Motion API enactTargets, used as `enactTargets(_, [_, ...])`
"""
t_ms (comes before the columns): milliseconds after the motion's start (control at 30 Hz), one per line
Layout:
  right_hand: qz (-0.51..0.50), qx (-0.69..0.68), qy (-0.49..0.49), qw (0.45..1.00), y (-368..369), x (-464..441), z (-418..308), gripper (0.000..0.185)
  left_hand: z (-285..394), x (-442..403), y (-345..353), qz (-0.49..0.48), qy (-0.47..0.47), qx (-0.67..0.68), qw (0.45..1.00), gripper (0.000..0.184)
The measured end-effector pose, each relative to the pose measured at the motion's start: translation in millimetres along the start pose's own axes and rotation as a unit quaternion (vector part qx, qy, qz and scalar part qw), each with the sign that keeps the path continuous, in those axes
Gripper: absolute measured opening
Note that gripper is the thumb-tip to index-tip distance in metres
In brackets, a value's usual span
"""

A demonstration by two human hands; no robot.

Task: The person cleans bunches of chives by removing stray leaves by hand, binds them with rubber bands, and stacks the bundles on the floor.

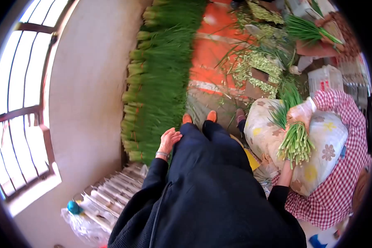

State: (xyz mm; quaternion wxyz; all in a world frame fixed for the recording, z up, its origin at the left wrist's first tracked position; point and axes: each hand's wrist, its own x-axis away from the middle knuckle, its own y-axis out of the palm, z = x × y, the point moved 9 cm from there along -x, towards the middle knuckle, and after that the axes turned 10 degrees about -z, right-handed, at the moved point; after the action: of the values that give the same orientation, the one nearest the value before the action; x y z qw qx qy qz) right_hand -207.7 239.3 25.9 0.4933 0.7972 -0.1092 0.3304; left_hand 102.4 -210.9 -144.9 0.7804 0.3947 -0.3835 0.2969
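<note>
My left hand hangs beside my thigh with loosely bent fingers and nothing in it; a metal bracelet circles the wrist. My right forearm reaches to the cut ends of a bundle of chives, which hide my right hand and its grip. A co-worker's thinly gloved hand lies around the same bundle higher up, over a flower-patterned cloth on that person's lap. The bundle's pale stalk ends point toward me and its green leaves away. Near my left hand, rows of chives lie along the wall.
Cut stalk pieces litter an orange-red sheet ahead. Another person's hand holds green chives at the upper right. A white plastic basket stands beyond the co-worker. White rods lie at lower left, below a barred window.
</note>
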Motion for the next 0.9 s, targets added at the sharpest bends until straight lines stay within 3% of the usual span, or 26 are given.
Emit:
enactTargets(167, [-0.003, -0.051, -0.024, 0.998, -26, -1, -25, 0.047, -37, 21, -44, 0.064, -0.028, 0.024, 0.997, 0.04])
enactTargets(267, [-0.06, -0.117, 0.014, 0.991, -53, -19, -35, 0.061, -50, 36, -62, 0.096, -0.02, 0.041, 0.994, 0.038])
enactTargets(300, [-0.01, -0.037, -0.038, 0.999, -19, 6, -5, 0.069, -53, 42, -67, 0.1, -0.004, 0.059, 0.993, 0.037])
enactTargets(400, [-0.036, 0.028, -0.014, 0.999, -31, 2, 34, 0.072, -66, 56, -84, 0.116, 0.019, 0.109, 0.987, 0.037])
enactTargets(500, [-0.032, 0.114, 0.223, 0.968, -69, 3, 118, 0.054, -85, 69, -102, 0.127, 0.025, 0.128, 0.983, 0.04])
enactTargets(600, [0.0, 0.177, 0.312, 0.934, -70, 31, 205, 0.047, -110, 81, -131, 0.163, 0.02, 0.118, 0.979, 0.042])
enactTargets(667, [-0.046, 0.389, 0.384, 0.836, -61, 50, 249, 0.045, -125, 88, -154, 0.184, 0.01, 0.14, 0.973, 0.044])
enactTargets(700, [-0.046, 0.395, 0.39, 0.831, -55, 57, 266, 0.045, -131, 92, -166, 0.195, 0.012, 0.149, 0.969, 0.044])
enactTargets(767, [-0.077, 0.615, 0.368, 0.693, -47, 60, 288, 0.043, -135, 103, -189, 0.232, 0.017, 0.15, 0.961, 0.041])
enactTargets(800, [-0.08, 0.619, 0.372, 0.687, -45, 61, 301, 0.043, -136, 103, -200, 0.236, 0.018, 0.158, 0.959, 0.041])
enactTargets(900, [-0.109, 0.708, 0.383, 0.583, -48, 59, 332, 0.044, -135, 108, -241, 0.299, 0.029, 0.151, 0.942, 0.035])
